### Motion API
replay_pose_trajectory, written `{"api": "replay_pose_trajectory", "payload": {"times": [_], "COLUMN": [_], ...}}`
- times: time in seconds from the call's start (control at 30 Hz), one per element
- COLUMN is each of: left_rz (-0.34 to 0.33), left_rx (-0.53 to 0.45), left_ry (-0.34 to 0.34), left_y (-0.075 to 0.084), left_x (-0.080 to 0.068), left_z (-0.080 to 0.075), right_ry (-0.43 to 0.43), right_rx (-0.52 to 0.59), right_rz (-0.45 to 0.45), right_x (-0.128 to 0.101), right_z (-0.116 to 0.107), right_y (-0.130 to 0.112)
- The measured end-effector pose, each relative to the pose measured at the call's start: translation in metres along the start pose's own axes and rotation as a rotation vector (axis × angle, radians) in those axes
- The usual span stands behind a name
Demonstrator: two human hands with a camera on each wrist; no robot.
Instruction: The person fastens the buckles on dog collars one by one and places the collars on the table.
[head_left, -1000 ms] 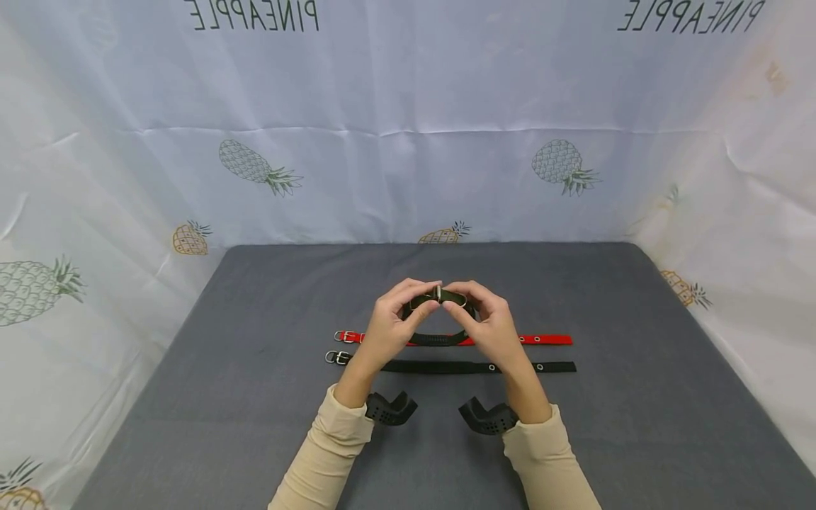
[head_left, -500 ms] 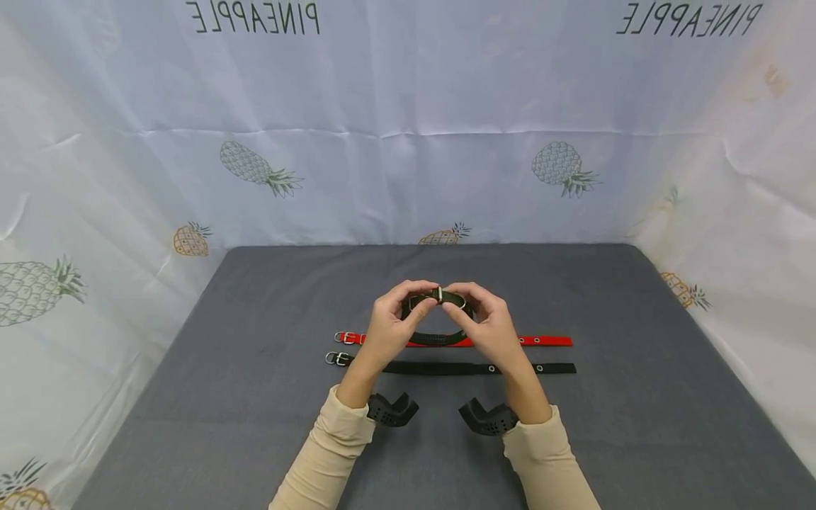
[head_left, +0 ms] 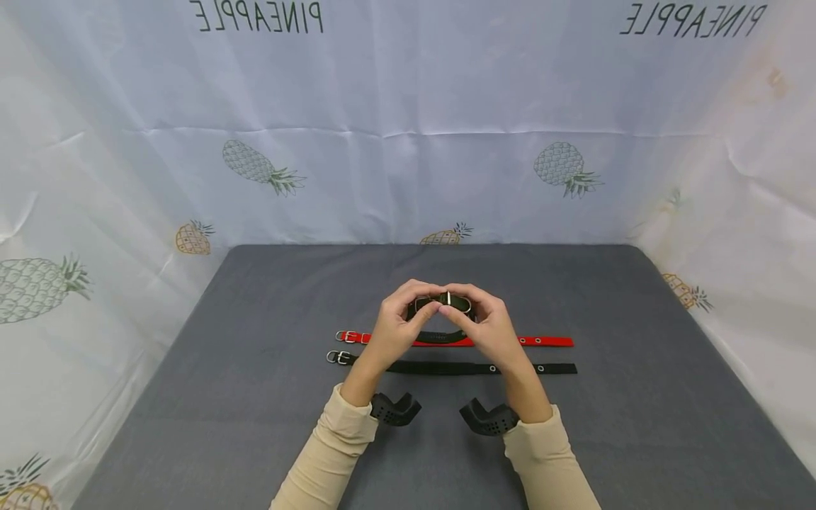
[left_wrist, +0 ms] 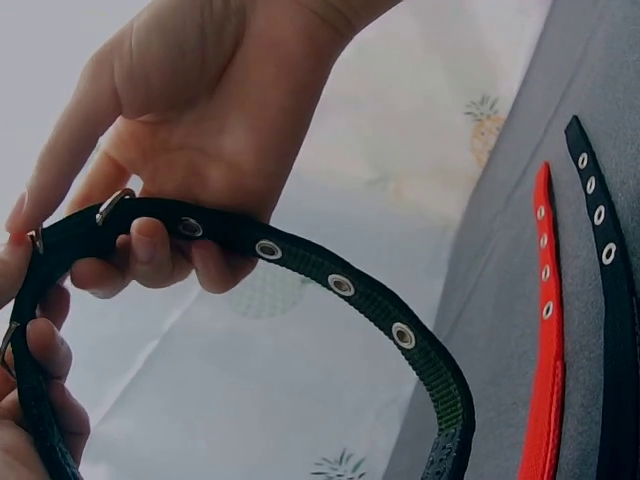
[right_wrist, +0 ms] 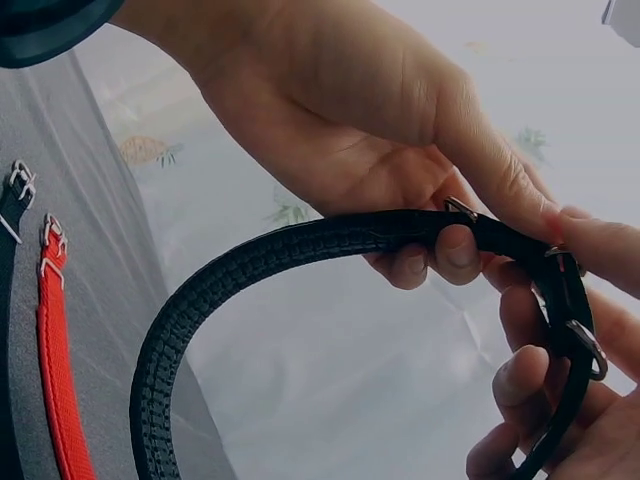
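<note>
A dark green dog collar (head_left: pixel 438 338), bent into a loop, is held up above the table in both hands. My left hand (head_left: pixel 397 322) pinches it from the left; in the left wrist view its fingers sit under the strap (left_wrist: pixel 372 308) with metal-rimmed eyelets. My right hand (head_left: pixel 489 324) pinches the other side by the metal fittings, and the padded, stitched band (right_wrist: pixel 222 275) curves away in the right wrist view. A D-ring (right_wrist: pixel 597 366) hangs near the fingertips of both hands, which nearly meet. Fingers partly hide the buckle.
Behind the hands, a red collar (head_left: pixel 547 341) lies straight on the grey table (head_left: pixel 255 411). Nearer, a black collar (head_left: pixel 433 367) lies parallel to it, its buckle end also to the left. A pineapple-print curtain (head_left: pixel 408 184) stands behind the table and at both sides.
The fingertips of both hands have come closer together, the left hand shifting slightly right. A metal piece of the green collar now sits a little further right. The other collars lie still.
</note>
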State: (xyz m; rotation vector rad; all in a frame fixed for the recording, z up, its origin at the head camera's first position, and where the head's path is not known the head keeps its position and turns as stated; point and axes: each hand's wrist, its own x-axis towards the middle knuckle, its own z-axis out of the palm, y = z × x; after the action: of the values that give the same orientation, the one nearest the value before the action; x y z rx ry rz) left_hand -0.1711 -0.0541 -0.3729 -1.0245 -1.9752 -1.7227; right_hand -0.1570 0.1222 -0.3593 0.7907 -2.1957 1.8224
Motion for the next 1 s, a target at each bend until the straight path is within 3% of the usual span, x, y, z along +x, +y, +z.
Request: {"api": "replay_pose_trajectory", "payload": {"times": [0.2,0.67,1.0], "left_rz": [0.032,0.009,0.009], "left_rx": [0.016,0.05,0.104], "left_ry": [0.021,0.024,0.015], "left_y": [-0.0013,-0.0025,-0.0016], "left_x": [-0.0002,0.0003,0.001], "left_z": [-0.0004,-0.0034,-0.0053], "right_ry": [0.0,0.017,0.007], "right_rx": [0.011,0.004,-0.042], "right_rz": [-0.002,-0.081,-0.064], "right_x": [0.0001,0.0017,0.0021], "right_z": [0.0007,0.0052,0.0024], "right_y": [-0.0003,0.0042,0.0064]}}
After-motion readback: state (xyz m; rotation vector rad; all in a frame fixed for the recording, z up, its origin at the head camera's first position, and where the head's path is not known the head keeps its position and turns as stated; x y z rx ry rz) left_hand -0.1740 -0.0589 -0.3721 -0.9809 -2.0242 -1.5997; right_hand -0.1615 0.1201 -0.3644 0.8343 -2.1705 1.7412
